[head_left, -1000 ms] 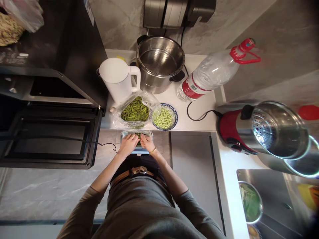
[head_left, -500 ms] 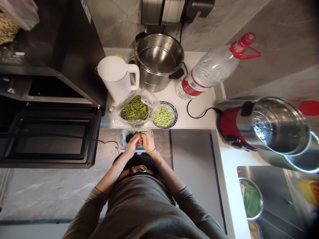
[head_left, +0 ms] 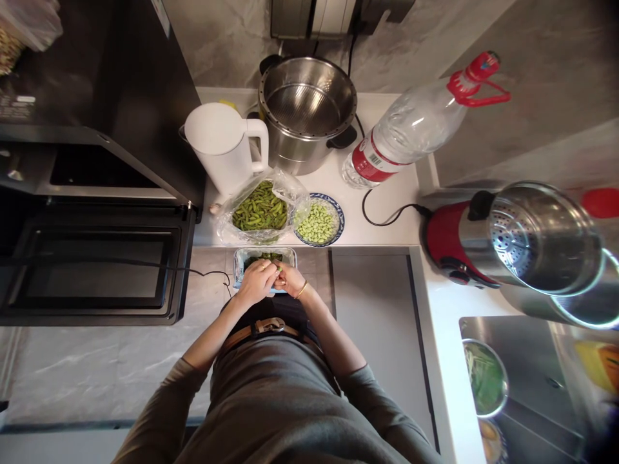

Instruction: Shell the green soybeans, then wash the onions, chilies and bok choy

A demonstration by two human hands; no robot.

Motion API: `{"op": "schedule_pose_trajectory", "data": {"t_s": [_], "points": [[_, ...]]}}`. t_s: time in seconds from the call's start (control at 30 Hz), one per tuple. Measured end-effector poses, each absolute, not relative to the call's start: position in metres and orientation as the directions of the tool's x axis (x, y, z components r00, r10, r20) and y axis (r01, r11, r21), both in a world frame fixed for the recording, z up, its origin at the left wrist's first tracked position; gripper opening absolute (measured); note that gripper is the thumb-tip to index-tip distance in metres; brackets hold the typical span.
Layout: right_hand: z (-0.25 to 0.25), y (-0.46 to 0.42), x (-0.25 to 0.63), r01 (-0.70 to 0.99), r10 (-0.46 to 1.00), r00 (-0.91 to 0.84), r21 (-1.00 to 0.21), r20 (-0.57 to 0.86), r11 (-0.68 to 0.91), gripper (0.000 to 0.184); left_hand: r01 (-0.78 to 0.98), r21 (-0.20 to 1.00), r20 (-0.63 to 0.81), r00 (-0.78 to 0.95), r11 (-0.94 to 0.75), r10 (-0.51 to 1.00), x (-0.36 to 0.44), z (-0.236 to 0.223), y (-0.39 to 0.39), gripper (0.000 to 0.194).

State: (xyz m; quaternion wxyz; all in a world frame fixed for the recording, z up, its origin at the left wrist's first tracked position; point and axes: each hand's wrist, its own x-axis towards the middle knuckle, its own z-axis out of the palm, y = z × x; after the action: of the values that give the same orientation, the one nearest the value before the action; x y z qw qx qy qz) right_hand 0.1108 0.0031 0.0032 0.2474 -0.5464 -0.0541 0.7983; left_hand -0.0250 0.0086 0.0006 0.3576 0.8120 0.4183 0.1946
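My left hand (head_left: 256,283) and my right hand (head_left: 290,281) meet over a clear rectangular container (head_left: 240,260) that holds green pod shells. Both hands are closed in a pinch on a small green bean pod (head_left: 277,278) between the fingertips. Just beyond the container lies a clear plastic bag of green bean pods (head_left: 260,212). To its right stands a blue-rimmed dish of shelled beans (head_left: 318,222). A gold bangle circles my right wrist.
A white jug (head_left: 218,145), a steel pot (head_left: 306,109) and a lying water bottle (head_left: 411,138) stand at the back. An open black oven (head_left: 91,258) is at left. A red-and-steel appliance (head_left: 512,241) and a sink with a bowl (head_left: 485,385) are at right.
My hands lifted off the container, drew together toward my body and now pinch a pod between them. The view has shifted slightly downward.
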Motion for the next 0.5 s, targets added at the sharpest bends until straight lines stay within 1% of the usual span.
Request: {"op": "schedule_pose_trajectory", "data": {"t_s": [0.03, 0.1, 0.13, 0.2, 0.3, 0.43, 0.5], "points": [[0.004, 0.003, 0.112, -0.333, 0.435, -0.292, -0.336, -0.852, -0.881, 0.037, 0.558, 0.683, 0.037, 0.618, -0.472, 0.785, -0.027, 0.001, 0.008, 0.029], [0.005, 0.001, 0.115, -0.309, 0.434, -0.288, -0.346, -0.854, -0.886, 0.035, 0.559, 0.599, 0.059, 0.683, -0.573, 0.728, -0.029, 0.001, 0.007, 0.027], [0.006, -0.001, 0.116, -0.296, 0.442, -0.281, -0.361, -0.852, -0.884, 0.034, 0.551, 0.578, 0.063, 0.704, -0.601, 0.707, -0.03, 0.0, 0.006, 0.027], [0.007, -0.005, 0.116, -0.272, 0.457, -0.28, -0.387, -0.844, -0.881, 0.034, 0.536, 0.575, 0.067, 0.721, -0.618, 0.689, -0.031, -0.001, 0.004, 0.027], [0.006, -0.008, 0.113, -0.27, 0.472, -0.314, -0.399, -0.824, -0.876, 0.037, 0.543, 0.63, 0.067, 0.674, -0.555, 0.736, -0.031, -0.003, 0.003, 0.027], [-0.002, -0.006, 0.106, -0.327, 0.503, -0.298, -0.408, -0.811, -0.852, 0.046, 0.55, 0.754, 0.014, 0.534, -0.359, 0.845, -0.03, -0.003, 0.007, 0.025], [-0.007, -0.004, 0.105, -0.346, 0.532, -0.272, -0.434, -0.802, -0.832, 0.047, 0.527, 0.812, -0.036, 0.473, -0.25, 0.88, -0.031, -0.005, 0.011, 0.026]]}}
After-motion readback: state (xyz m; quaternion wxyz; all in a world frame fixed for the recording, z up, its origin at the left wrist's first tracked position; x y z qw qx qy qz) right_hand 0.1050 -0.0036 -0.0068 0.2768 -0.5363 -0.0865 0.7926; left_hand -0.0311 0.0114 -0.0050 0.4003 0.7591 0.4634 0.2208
